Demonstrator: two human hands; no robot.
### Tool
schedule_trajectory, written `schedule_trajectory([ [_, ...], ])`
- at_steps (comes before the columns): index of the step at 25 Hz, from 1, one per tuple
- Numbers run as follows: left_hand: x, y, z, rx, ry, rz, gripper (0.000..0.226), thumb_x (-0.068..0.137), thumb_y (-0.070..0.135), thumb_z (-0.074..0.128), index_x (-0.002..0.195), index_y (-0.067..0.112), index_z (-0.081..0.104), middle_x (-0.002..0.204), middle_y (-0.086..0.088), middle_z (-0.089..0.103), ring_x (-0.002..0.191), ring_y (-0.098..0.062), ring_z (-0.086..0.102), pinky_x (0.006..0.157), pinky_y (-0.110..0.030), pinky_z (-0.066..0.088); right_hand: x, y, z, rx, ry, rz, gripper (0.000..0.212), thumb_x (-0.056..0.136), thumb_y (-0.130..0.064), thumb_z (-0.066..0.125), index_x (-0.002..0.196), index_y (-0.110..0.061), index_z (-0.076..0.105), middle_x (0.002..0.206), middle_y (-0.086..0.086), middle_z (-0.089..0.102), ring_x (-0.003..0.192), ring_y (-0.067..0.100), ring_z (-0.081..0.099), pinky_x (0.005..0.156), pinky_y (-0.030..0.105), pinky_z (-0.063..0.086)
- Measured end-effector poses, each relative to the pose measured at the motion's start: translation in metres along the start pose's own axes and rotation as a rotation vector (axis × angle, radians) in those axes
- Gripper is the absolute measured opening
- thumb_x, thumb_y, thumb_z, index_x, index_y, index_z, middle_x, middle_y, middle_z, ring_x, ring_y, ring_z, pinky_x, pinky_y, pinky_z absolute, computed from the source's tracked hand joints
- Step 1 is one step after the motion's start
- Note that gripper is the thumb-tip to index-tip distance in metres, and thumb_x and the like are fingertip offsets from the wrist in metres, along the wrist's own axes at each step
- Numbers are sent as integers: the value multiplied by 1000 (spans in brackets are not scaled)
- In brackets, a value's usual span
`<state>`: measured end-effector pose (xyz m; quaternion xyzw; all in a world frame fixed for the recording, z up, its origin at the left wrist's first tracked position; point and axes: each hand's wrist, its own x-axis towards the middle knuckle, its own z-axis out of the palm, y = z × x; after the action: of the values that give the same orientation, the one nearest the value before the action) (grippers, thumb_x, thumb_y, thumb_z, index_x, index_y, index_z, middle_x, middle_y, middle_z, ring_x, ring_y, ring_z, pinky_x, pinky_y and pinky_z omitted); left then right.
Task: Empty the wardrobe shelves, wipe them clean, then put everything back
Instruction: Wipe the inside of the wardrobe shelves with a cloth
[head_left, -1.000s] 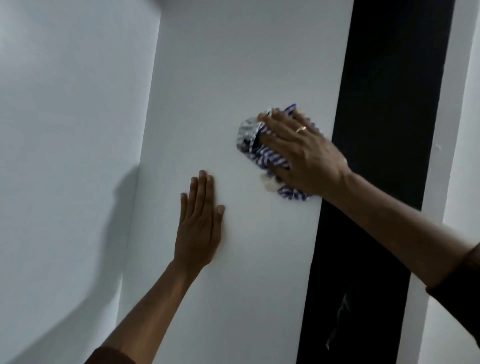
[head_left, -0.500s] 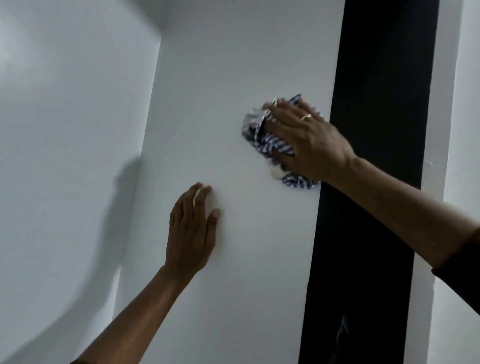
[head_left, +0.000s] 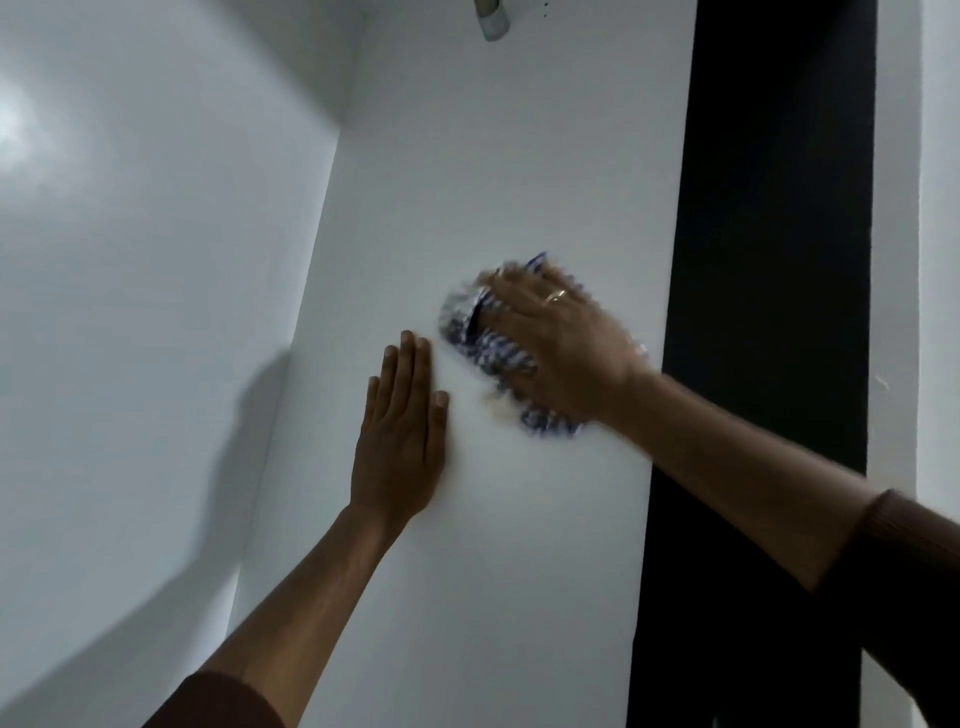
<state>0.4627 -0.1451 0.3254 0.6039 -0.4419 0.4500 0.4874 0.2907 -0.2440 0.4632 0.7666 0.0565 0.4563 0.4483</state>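
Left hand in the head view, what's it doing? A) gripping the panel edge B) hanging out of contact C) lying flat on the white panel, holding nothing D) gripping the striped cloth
C: the left hand lies flat with straight fingers on the white panel, while the striped cloth sits under the right hand.

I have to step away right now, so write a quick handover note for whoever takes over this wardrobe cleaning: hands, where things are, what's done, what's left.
Left hand: flat, fingers straight, resting on the white panel, holding nothing.
Right hand: pressing a bunched blue-striped cloth against the same panel, just right of the left hand; it is motion-blurred, so mid-wipe.
Things: nothing else from the wardrobe is in view. A dark gap runs along the panel's right edge, and a small fitting sits at the top.
Done: cannot tell how much is already wiped.
Left: finish wiping this panel, probably check the remaining surfaces, then put everything back.
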Motion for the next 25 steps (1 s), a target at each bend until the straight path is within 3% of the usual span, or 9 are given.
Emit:
schedule_trajectory([
  [2,1,-7,-2,-24,-30,16,63,107,42,23,163,21,4,170,8,-3,155,-8,-8,128,-43,8,-17,-35,14,16,-151,-282,62,93,-48,50,148,-19,47,160,8,34,150,28,27,123,50,19],
  [4,-1,-9,-5,-9,-29,44,61,108,41,23,163,21,5,170,8,-4,156,-9,-7,128,-43,10,-7,-10,0,-25,-123,-341,63,93,-50,42,147,-18,49,158,8,37,149,29,30,122,51,23],
  [9,-2,5,-3,59,21,12,59,109,40,19,163,22,3,170,9,-6,155,-9,-9,128,-41,8,20,75,-41,-89,34,248,60,98,-47,44,149,-15,45,161,11,31,150,31,26,124,50,16],
  [11,1,0,1,60,29,4,59,109,39,21,163,19,6,170,5,-1,156,-9,-7,128,-42,11,4,26,-20,-30,13,84,60,96,-44,54,147,-15,48,160,11,34,149,32,28,123,51,19],
  [13,3,-6,0,40,38,30,62,107,42,24,162,13,15,170,-2,9,156,-9,-1,125,-44,20,-25,-20,-5,5,-190,-306,61,96,-47,51,150,-21,44,162,5,30,152,27,22,125,47,15],
  [15,6,-7,-8,74,78,57,61,107,40,30,160,12,23,168,-6,19,155,-15,11,122,-45,28,-22,-3,-12,-28,-224,-434,61,96,-49,45,151,-23,43,162,3,29,152,23,21,125,45,13],
  [20,42,18,-7,19,178,53,57,110,25,32,162,15,12,170,-1,7,157,-16,3,126,-45,17,19,76,-39,-138,41,308,59,99,-45,45,151,-17,40,163,9,26,152,29,20,124,50,14],
  [22,53,27,8,-58,141,-28,59,109,32,25,162,14,9,170,-1,2,157,-15,-3,127,-47,8,30,40,-21,-140,56,293,59,98,-46,44,150,-17,42,163,11,26,152,31,20,124,51,14],
  [25,50,21,23,26,147,27,68,103,44,31,161,10,17,169,-8,9,157,-22,2,127,-50,7,27,-3,4,-58,-80,-16,60,93,-46,51,145,-18,50,160,8,35,149,28,29,123,49,19],
])
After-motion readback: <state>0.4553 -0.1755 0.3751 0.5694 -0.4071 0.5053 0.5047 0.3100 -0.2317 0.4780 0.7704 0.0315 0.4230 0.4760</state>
